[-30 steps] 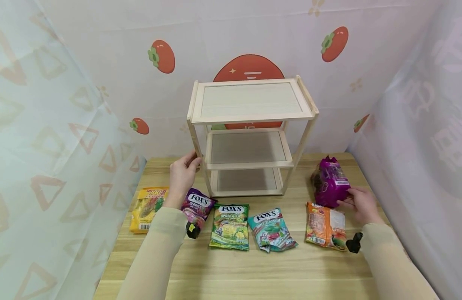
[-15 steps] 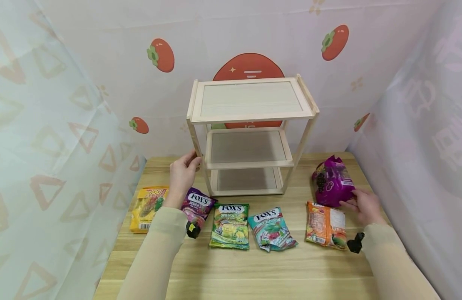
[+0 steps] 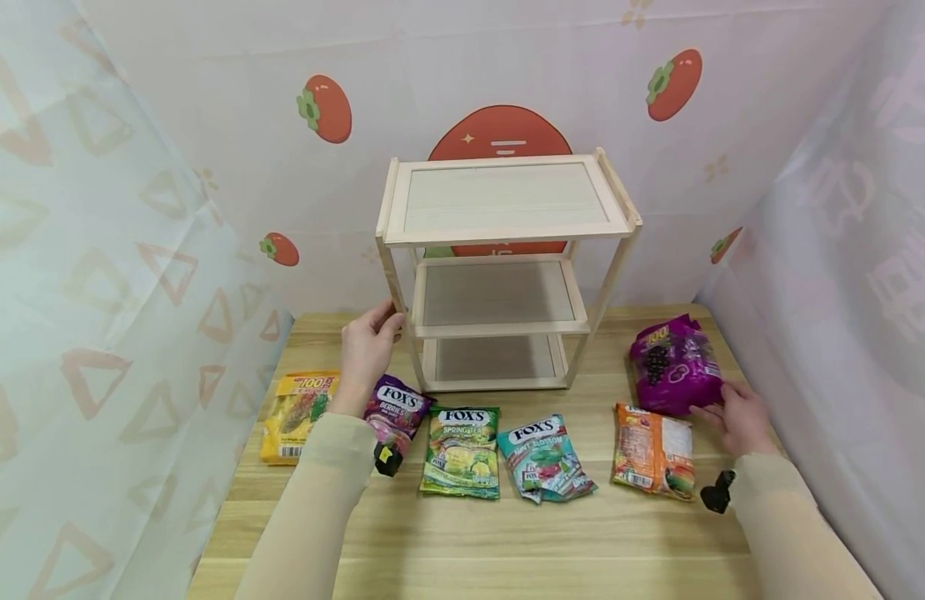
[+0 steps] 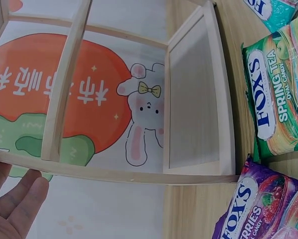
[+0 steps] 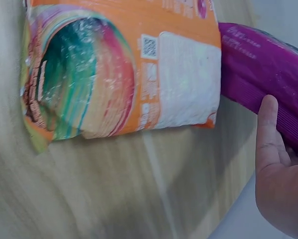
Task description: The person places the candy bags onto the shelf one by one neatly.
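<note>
My left hand [image 3: 368,350] grips the left front post of a small three-tier wooden shelf [image 3: 500,331]; in the left wrist view the fingers [image 4: 27,201] lie at the post's edge. On the right, my right hand [image 3: 740,417] pinches the sealed end of a purple candy bag [image 3: 676,367] with grapes printed on it. The right wrist view shows the thumb [image 5: 267,119] on the purple bag, with the other fingers mostly hidden. An orange candy bag [image 3: 652,452] lies just in front of the purple one.
Along the shelf's front lie a yellow candy bag [image 3: 293,417], a purple Fox's Berries bag [image 3: 395,404], a green Spring Tea bag [image 3: 460,454] and a teal Mint Blossom bag [image 3: 545,458]. Printed cloth walls [image 3: 342,50] enclose the wooden table [image 3: 507,550] at the back and sides.
The purple bag has turned and shifted slightly right, so its printed grape side now faces up more. My right hand moved right with it. The left hand stays on the shelf post.
</note>
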A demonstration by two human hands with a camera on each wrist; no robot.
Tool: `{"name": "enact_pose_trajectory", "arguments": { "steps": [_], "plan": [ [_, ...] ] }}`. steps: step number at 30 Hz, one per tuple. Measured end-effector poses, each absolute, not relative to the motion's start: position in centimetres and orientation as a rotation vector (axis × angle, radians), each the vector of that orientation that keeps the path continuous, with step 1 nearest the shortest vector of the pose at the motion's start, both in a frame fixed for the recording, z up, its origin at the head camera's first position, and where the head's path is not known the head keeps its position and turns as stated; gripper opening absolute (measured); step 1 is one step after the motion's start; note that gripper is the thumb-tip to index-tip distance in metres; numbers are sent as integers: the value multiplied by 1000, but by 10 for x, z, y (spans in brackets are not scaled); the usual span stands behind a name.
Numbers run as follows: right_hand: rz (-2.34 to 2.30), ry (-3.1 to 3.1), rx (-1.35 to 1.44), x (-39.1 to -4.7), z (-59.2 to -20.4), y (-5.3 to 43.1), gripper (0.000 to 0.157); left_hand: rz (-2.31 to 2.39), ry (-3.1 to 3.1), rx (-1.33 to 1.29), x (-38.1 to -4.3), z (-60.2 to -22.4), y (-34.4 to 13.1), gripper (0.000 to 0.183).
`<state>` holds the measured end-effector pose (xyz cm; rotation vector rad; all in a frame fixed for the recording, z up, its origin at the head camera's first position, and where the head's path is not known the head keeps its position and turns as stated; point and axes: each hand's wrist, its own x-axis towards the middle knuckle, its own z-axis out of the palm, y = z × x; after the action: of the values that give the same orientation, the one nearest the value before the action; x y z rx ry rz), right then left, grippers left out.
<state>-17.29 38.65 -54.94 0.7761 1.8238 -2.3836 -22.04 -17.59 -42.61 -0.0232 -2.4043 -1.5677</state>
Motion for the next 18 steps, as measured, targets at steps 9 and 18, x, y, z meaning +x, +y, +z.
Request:
{"name": "enact_pose_trajectory", "arguments": {
  "steps": [9, 18],
  "plan": [
    [-2432, 1770, 827, -162, -562, 392, 63, -1564, -2394, -30, -221, -426, -175, 37],
    [-2283, 1809, 1047, -161, -562, 396, 85, -1544, -2390, -34, -222, -428, -174, 37]
  ]
}}
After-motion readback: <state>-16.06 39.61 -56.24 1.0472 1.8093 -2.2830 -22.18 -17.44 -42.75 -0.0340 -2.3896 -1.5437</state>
